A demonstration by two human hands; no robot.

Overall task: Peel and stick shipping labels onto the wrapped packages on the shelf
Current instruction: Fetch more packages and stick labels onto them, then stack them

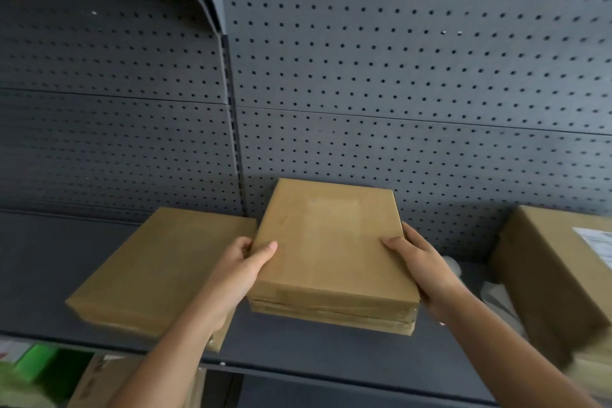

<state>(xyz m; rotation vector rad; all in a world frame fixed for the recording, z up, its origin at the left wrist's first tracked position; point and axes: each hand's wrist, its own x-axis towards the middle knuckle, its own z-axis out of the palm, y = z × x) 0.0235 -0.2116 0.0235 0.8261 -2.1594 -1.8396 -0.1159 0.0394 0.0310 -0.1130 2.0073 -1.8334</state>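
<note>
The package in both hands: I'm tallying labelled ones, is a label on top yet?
Not on: the package, gripped by the left hand and right hand, shows a bare brown top.

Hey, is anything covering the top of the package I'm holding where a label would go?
Nothing visible does. The top of the held package is bare; only the thumbs of the left hand and right hand overlap its side edges.
</note>
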